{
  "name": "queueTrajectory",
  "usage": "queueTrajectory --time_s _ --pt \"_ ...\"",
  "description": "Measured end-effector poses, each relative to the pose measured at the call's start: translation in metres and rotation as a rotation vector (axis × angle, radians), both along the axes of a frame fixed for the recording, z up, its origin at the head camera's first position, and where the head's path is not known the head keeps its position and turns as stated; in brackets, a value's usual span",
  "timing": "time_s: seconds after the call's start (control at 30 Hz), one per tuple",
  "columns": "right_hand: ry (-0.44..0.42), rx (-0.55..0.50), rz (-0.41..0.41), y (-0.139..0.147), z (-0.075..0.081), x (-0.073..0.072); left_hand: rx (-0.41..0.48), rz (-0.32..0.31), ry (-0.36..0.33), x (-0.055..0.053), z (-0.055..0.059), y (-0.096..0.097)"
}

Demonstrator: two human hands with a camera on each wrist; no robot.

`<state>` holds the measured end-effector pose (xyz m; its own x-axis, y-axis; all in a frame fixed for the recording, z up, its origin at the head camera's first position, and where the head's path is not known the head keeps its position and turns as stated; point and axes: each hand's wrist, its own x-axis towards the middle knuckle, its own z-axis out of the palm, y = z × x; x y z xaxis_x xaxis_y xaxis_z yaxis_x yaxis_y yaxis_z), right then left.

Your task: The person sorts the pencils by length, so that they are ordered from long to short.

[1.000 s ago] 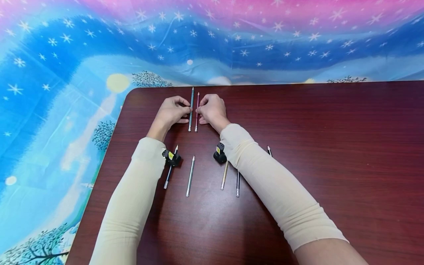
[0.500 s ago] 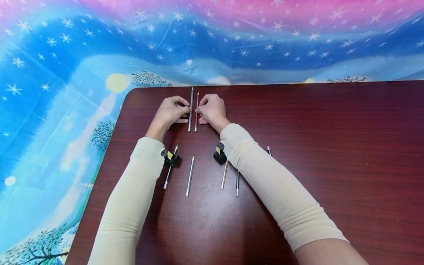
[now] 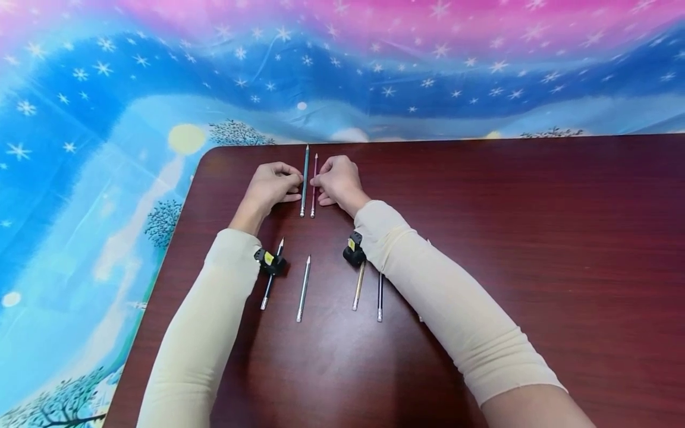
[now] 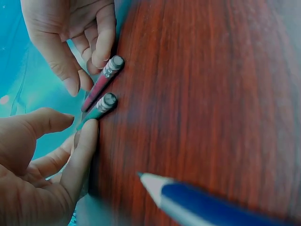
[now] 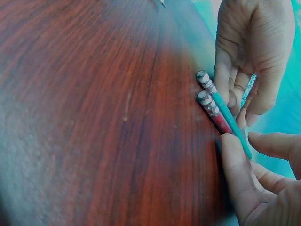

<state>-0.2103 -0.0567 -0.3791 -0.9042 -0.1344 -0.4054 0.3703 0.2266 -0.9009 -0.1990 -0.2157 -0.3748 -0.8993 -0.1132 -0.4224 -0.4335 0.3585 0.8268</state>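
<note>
A teal pencil and a red pencil lie side by side near the table's far edge, eraser ends toward me. My left hand is just left of the teal pencil; in the left wrist view one finger reaches the teal pencil and the thumb stands above it. My right hand is at the red pencil's right side. The right wrist view shows a lower finger against the red pencil, thumb raised clear. Fingers hide parts of both pencils.
Nearer me lie a blue pencil, a silvery green pencil, a gold pencil and a black pencil. Another is mostly hidden beneath the right sleeve. A printed cloth hangs behind the brown table.
The head view has shifted slightly. Both pencils stay side by side, and the hands keep nearly the same pose beside them, the left thumb overlapping the teal pencil a little less.
</note>
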Motion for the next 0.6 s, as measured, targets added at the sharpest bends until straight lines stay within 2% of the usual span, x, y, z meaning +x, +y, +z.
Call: queueTrajectory --time_s 0.13,0.3,0.6 --pt "-0.008 0.029 0.031 0.003 0.006 0.002 0.006 -0.007 -0.009 0.004 0.004 -0.004" --pt "-0.017 0.017 0.067 0.018 0.018 0.004 -0.031 -0.037 -0.034 0.012 0.011 -0.011" --pt "0.002 0.054 0.143 0.056 0.039 0.022 -0.051 -0.106 -0.060 0.037 0.013 -0.030"
